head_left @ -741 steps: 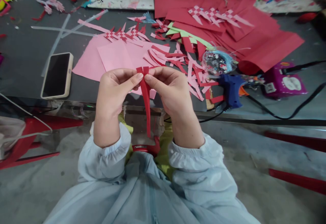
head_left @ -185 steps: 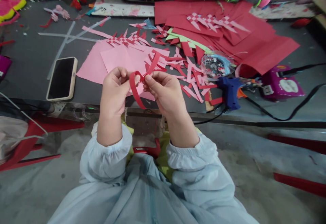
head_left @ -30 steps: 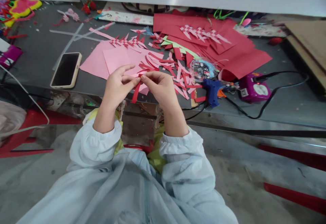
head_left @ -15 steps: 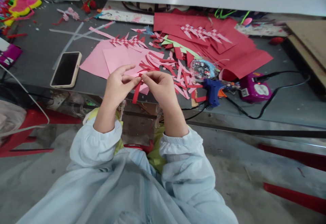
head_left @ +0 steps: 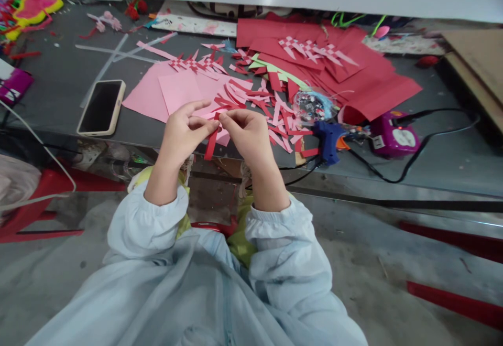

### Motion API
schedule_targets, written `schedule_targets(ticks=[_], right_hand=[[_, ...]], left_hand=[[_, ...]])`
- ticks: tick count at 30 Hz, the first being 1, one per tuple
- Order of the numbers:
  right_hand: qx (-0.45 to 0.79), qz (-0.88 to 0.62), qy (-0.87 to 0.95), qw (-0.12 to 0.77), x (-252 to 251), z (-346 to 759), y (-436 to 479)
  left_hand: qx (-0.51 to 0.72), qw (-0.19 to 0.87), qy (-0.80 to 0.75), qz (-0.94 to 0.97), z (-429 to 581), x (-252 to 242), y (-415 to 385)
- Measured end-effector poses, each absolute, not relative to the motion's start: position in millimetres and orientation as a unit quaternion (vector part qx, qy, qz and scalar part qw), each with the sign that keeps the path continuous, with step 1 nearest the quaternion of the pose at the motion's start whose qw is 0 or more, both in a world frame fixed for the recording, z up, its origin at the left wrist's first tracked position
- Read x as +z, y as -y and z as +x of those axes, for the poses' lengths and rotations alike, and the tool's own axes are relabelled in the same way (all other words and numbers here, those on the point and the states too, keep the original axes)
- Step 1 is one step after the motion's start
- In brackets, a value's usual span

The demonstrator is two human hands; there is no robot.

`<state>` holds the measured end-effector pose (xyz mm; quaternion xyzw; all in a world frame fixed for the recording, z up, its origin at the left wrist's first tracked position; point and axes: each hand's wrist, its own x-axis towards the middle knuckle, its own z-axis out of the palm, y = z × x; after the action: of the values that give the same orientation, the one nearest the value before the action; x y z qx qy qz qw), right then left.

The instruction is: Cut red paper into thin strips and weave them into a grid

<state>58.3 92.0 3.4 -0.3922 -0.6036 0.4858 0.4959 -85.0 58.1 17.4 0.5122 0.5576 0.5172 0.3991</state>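
While both our hands meet near the front edge of the table [head_left: 451, 165], a red paper strip [head_left: 210, 148] hangs between them, its tail slanting down toward us. Our left hand [head_left: 181, 131] pinches it at the thumb, one finger lifted away; our right hand [head_left: 251, 135] grips its upper part between thumb and forefinger. Whether the strip is folded there we cannot tell, since our fingertips cover it. We judge that a loosened pinch could let any fold spring apart, and that uneven tugging could crease or tear such narrow paper. Dropped, it might get lost among the loose strips [head_left: 277, 106] of pink and red just beyond our hands. Those cuttings clutter the way ahead, beside pink sheets [head_left: 147, 94]. To our right sit a blue glue gun [head_left: 329, 140], a bag of beads [head_left: 309, 106] behind it, and a purple box [head_left: 394, 140]. Red sheets [head_left: 379, 81] spread farther back; a phone [head_left: 101, 109] lies off to our left.
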Motion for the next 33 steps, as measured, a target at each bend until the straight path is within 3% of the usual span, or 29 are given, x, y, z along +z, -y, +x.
schedule_targets(ticks=[13,33], right_hand=[[0.425,-0.45,0.505,0.601,-7,67,-108],[0.436,-0.466,0.48,0.602,-11,73,-115]], left_hand=[[0.436,0.449,-0.575,0.527,-82,23,-55],[0.488,0.42,-0.58,0.499,-85,20,-57]])
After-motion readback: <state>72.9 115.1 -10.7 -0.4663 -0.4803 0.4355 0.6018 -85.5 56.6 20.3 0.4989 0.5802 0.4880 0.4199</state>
